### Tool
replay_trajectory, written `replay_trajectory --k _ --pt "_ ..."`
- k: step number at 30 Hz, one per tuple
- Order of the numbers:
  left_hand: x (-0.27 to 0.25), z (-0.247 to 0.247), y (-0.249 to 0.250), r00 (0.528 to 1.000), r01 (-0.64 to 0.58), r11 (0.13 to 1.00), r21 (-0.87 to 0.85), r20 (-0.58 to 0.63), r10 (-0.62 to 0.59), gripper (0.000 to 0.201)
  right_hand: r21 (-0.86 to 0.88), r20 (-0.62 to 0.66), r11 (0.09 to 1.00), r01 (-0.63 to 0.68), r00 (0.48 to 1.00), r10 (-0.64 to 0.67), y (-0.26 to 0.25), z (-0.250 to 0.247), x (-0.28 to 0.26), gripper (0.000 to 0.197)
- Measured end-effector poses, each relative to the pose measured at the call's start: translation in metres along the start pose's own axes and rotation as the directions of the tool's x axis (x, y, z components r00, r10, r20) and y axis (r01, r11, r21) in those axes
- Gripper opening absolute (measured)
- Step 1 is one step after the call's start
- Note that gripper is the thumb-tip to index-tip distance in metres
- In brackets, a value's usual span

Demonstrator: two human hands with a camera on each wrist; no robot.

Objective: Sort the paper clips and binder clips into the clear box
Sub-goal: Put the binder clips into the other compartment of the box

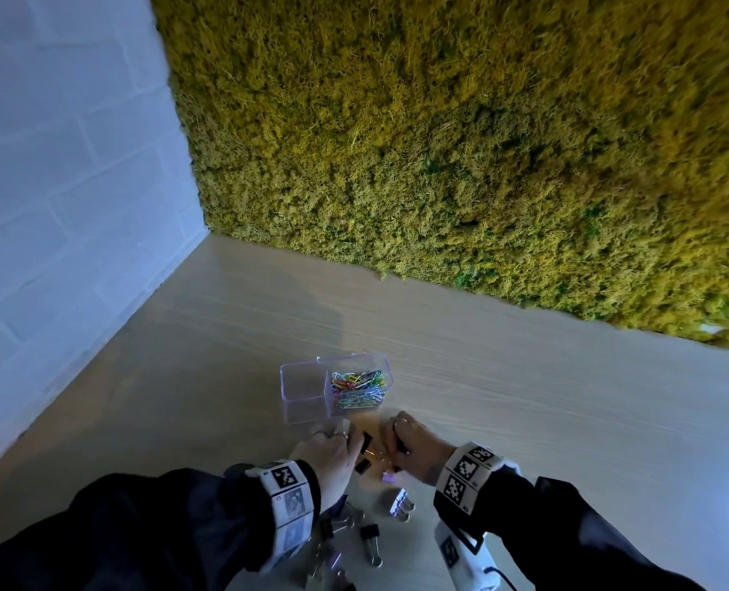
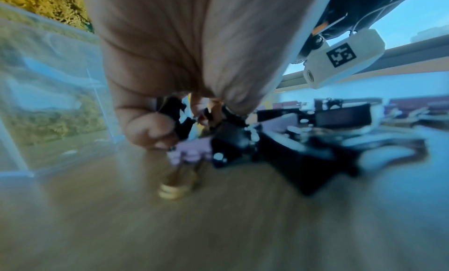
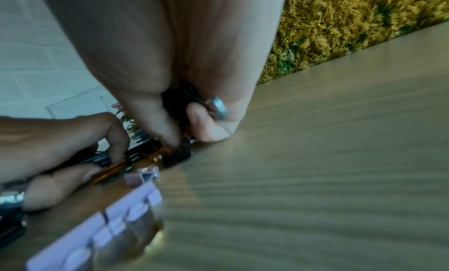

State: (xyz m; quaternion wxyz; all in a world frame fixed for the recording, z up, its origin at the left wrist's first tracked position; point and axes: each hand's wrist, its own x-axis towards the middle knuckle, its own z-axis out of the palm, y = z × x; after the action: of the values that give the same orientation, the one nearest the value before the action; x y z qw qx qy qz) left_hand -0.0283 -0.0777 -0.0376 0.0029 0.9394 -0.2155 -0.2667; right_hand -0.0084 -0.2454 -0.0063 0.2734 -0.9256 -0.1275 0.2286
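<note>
The clear box (image 1: 303,413) stands on the wooden table; its right compartment holds coloured paper clips (image 1: 357,388) and its left one shows nothing inside. Just in front of it both hands meet over a few black binder clips (image 1: 363,464). My left hand (image 1: 354,446) has curled fingers and pinches a black binder clip (image 2: 178,119). My right hand (image 1: 393,446) holds black binder clips (image 3: 178,102) in its curled palm, and its thumb and finger pinch another black clip (image 3: 176,157) on the table. A lilac binder clip (image 3: 97,227) lies close by.
More binder clips, black (image 1: 371,537) and lilac (image 1: 400,503), lie scattered near the table's front edge between my wrists. A moss wall (image 1: 482,142) backs the table and a white brick wall (image 1: 55,185) closes the left side. Bare tabletop (image 1: 567,398) stretches to the right.
</note>
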Motion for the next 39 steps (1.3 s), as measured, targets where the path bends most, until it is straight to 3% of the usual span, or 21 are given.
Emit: replay_trajectory --k 1,2,4,5,6,7,8,10,12,15,17,22,29,31,34,39 --pt "0.000 -0.004 0.000 0.999 0.038 0.999 0.009 -0.031 -0.038 0.048 0.022 -0.009 1.000 0.008 1.000 -0.008 0.000 -0.004 -0.001 0.017" --pt "-0.008 -0.018 0.003 0.997 0.041 0.999 0.022 -0.061 -0.040 0.044 0.035 -0.034 0.998 0.043 0.999 -0.042 -0.001 -0.008 -0.002 0.034" --pt "-0.016 -0.035 0.005 0.991 -0.020 1.000 0.023 -0.135 0.023 0.033 0.090 -0.085 0.989 0.115 0.991 -0.108 -0.011 -0.021 -0.004 0.046" --pt "-0.018 -0.040 0.004 0.984 -0.069 0.996 -0.052 -0.171 0.059 0.031 0.103 -0.109 0.982 0.157 0.983 -0.146 -0.018 -0.030 -0.005 0.046" --pt "-0.022 -0.045 0.000 0.995 -0.062 0.988 -0.141 -0.084 0.050 0.033 0.109 -0.134 0.974 0.197 0.974 -0.182 -0.027 -0.039 -0.003 0.044" --pt "-0.025 -0.049 -0.005 0.997 -0.035 0.979 -0.199 -0.074 0.021 0.037 0.113 -0.143 0.967 0.228 0.967 -0.211 -0.037 -0.048 -0.001 0.039" --pt "-0.025 -0.046 -0.011 0.993 -0.027 0.970 -0.243 -0.120 -0.002 0.035 0.106 -0.140 0.961 0.255 0.961 -0.239 -0.049 -0.056 0.004 0.035" --pt "-0.029 -0.046 -0.022 0.970 -0.067 0.907 -0.416 -0.240 -0.039 0.019 0.087 -0.131 0.943 0.322 0.942 -0.310 -0.073 -0.063 0.017 0.038" --pt "-0.034 -0.045 -0.033 0.960 -0.129 0.838 -0.530 -0.279 -0.029 0.020 0.056 -0.134 0.935 0.351 0.930 -0.341 -0.096 -0.062 0.033 0.041" --pt "-0.052 -0.055 -0.053 0.941 -0.177 0.714 -0.677 -0.329 -0.079 0.020 0.013 -0.121 0.920 0.391 0.914 -0.387 -0.120 -0.050 0.055 0.013" --pt "-0.063 -0.060 -0.067 0.938 -0.201 0.616 -0.762 -0.332 -0.104 0.023 -0.052 -0.094 0.909 0.414 0.904 -0.417 -0.128 -0.043 0.064 0.007" --pt "-0.075 -0.056 -0.091 0.908 -0.231 0.480 -0.847 -0.364 -0.206 0.027 -0.180 -0.085 0.865 0.468 0.869 -0.487 -0.128 -0.029 0.070 0.009" --pt "-0.074 -0.060 -0.093 0.917 -0.231 0.397 -0.888 -0.335 -0.215 0.028 -0.275 0.002 0.902 0.332 0.938 -0.345 -0.127 -0.033 0.067 0.024" --pt "-0.073 -0.064 -0.092 0.920 -0.229 0.372 -0.900 -0.325 -0.221 0.027 -0.309 0.017 0.888 0.341 0.935 -0.353 -0.126 -0.036 0.065 0.028" --pt "-0.073 -0.069 -0.092 0.918 -0.237 0.362 -0.902 -0.329 -0.219 0.025 -0.205 -0.006 0.896 0.394 0.915 -0.403 -0.127 -0.040 0.063 0.023" --pt "-0.073 -0.072 -0.091 0.914 -0.248 0.347 -0.904 -0.337 -0.226 0.026 -0.045 -0.117 0.903 0.427 0.896 -0.429 -0.123 -0.039 0.064 0.036"
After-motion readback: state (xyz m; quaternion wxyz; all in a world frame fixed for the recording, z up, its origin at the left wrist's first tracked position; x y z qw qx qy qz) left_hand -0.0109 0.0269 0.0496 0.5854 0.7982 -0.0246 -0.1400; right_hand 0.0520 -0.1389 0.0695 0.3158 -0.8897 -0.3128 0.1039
